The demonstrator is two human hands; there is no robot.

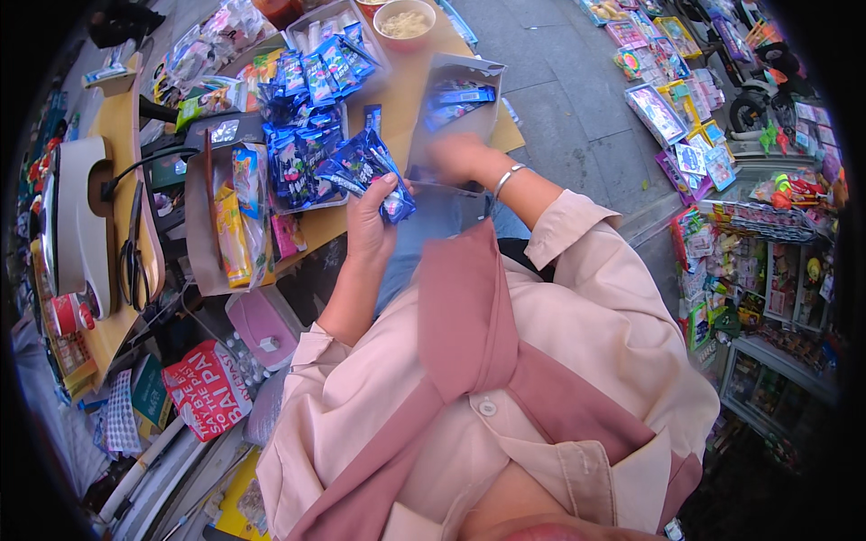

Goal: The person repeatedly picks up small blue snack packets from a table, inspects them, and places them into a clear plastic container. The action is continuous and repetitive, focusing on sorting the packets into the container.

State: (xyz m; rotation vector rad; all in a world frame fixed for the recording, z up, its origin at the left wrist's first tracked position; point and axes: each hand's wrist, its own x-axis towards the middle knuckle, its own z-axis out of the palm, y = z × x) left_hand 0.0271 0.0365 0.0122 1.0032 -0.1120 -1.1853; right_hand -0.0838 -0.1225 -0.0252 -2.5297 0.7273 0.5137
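Note:
My left hand is closed on several blue snack packets, with the thumb on top. Blurred by motion, my right hand is down inside a long grey box at the table's right edge; its fingers are hidden, so whether it grips anything does not show. Farther back in that box lie more blue packets. Left of my left hand, a tray heaped with blue packets rests on the wooden table, and one single packet lies beside it. A clear plastic bin behind holds more packets and white-wrapped pieces.
A bowl of noodles stands at the table's back. On the left are a cardboard box of yellow and blue packs, black scissors and a white device. Boxed toys line the paving at right.

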